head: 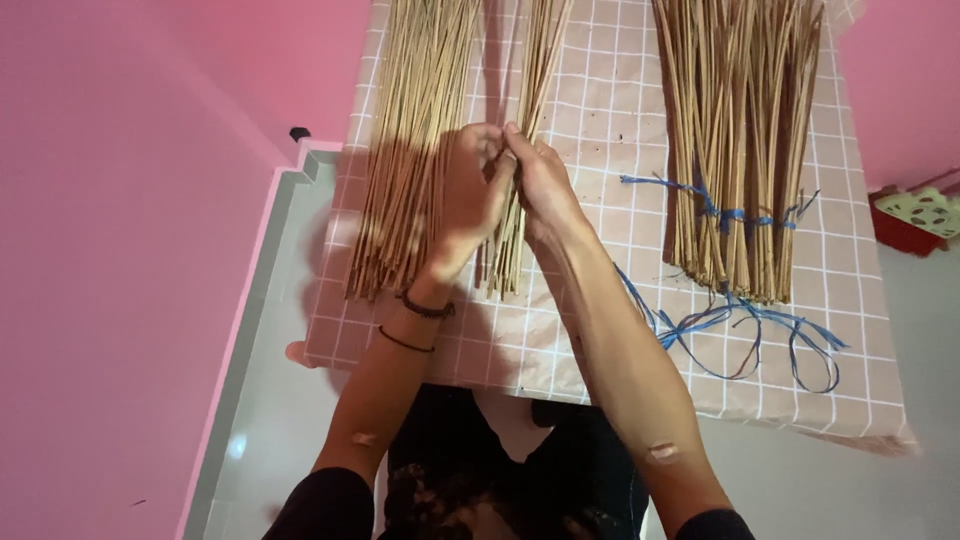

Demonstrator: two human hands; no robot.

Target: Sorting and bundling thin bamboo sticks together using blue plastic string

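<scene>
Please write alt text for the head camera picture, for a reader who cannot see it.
Seen from above, a person's left hand and right hand together grip a thin bunch of sticks on a table with a checked cloth. A loose pile of sticks lies left, and a bundle tied with blue string lies right.

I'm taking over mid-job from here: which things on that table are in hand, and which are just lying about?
In hand:
- left hand and right hand, both gripping the small stick bunch

Lying about:
- loose stick pile, beside the left hand
- tied stick bundle
- blue string on the checked tablecloth
- red box
</scene>
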